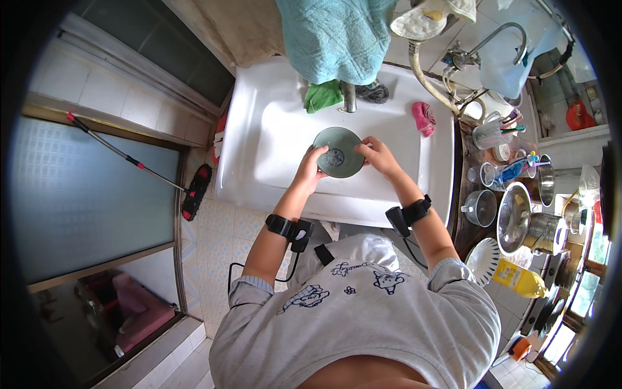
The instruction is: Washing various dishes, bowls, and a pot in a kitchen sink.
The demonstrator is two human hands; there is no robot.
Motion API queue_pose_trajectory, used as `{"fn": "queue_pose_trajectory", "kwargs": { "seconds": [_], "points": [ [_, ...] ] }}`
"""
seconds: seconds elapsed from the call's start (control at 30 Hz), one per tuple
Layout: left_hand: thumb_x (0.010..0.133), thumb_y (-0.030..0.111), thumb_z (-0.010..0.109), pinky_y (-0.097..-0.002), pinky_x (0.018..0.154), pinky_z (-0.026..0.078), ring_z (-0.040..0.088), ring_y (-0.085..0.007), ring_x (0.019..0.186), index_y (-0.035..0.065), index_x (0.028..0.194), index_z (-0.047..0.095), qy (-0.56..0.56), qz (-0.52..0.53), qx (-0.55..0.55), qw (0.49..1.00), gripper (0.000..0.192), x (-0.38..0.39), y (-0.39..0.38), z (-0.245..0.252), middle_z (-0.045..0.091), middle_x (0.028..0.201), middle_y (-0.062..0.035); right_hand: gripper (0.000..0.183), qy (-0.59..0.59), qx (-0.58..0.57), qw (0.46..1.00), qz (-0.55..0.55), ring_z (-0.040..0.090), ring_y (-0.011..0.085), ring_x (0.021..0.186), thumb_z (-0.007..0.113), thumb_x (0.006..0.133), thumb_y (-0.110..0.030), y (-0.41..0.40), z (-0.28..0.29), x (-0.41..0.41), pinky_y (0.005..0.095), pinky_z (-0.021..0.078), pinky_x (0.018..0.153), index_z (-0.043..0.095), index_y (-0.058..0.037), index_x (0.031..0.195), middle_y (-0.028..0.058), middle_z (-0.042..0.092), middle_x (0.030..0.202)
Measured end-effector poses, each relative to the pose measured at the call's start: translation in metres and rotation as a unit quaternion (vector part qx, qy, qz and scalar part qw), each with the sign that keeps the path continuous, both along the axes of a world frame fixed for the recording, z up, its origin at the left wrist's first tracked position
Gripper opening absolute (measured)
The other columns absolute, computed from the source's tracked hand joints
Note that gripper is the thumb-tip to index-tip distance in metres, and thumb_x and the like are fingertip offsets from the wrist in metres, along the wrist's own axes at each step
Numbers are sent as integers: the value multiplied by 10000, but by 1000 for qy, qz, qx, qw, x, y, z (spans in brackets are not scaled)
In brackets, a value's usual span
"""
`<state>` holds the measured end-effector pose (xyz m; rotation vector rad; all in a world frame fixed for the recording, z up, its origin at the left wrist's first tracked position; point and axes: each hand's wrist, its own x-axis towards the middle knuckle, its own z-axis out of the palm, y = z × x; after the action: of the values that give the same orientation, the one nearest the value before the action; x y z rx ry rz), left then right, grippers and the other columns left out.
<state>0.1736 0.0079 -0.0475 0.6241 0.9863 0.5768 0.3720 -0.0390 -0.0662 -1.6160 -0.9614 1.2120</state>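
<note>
Over a white ceramic sink [286,141], I hold a grey-green bowl [338,138] with a dark round pattern at its bottom. My left hand [311,167] grips the bowl's left side, its thumb over the rim and inside. On the right side, my right hand [378,153] pinches the rim; its fingers behind the wall are partly hidden. A metal spout [348,99] points down just beyond the bowl. Beside it lie a green cloth [323,96] and a dark scouring pad [373,93]. Farther right rests a pink cloth [423,119].
A light-blue towel [335,39] hangs over the sink's back. Along the right, a wooden counter [454,214] bears cups, a glass mug [479,208], a metal basin [514,219] and a yellow bottle [522,278]. A broom [197,192] leans at the glass door [97,194] on the left.
</note>
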Motion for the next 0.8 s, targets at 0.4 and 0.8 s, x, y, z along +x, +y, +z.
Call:
{"fn": "queue_pose_trajectory", "kwargs": {
  "seconds": [0.4,0.8],
  "points": [
    [681,184,385,-520,738,487,530,-365,932,-25,1127,341,-51,-28,-98,993,494,25,48,-36,470,1063,-231,384,29,98,987,-125,548,144,682,311,908,-285,91,67,28,278,447,623,502,46,947,97,588,775],
    [687,229,377,-485,695,510,564,-322,877,-27,1106,369,-48,-75,-114,989,491,25,62,-36,504,1028,-208,306,-40,89,976,-193,538,153,747,422,861,-258,69,-15,11,272,413,686,542,-13,998,81,583,872]
  ]
}}
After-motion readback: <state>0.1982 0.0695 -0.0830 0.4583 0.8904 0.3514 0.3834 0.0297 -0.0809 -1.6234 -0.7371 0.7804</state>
